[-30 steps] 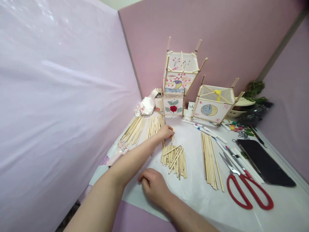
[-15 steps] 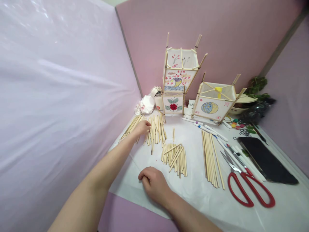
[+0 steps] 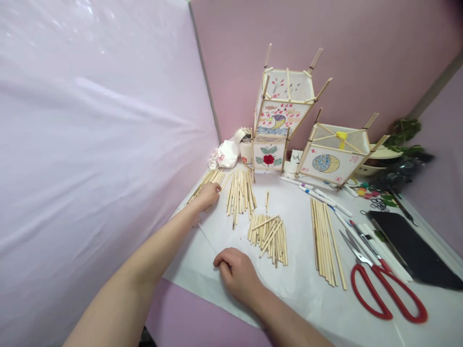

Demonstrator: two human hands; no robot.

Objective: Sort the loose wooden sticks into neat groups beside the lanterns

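My left hand (image 3: 209, 194) reaches over the left pile of thin wooden sticks (image 3: 197, 192), covering part of it. Its fingers are curled in, and one pale stick (image 3: 226, 182) slants out from the fingertips. Just right of it lies a second fanned pile of sticks (image 3: 239, 193). My right hand (image 3: 237, 272) rests on the white sheet near the front edge, loosely curled, with nothing visible in it. Close beside that hand is a heap of shorter sticks (image 3: 269, 237), some lying crosswise on top.
Behind stand a tall two-tier stick-and-paper lantern (image 3: 275, 118) and a smaller lantern (image 3: 325, 161). At right lie long sticks (image 3: 321, 241), red-handled scissors (image 3: 372, 270), white pens (image 3: 325, 200) and a black phone (image 3: 408, 248). A jar (image 3: 246, 149) and crumpled paper (image 3: 228, 153) sit at the back left.
My left hand has shifted left, from the gap beside the second pile onto the left pile. My right hand stays in place. The view has turned slightly left.
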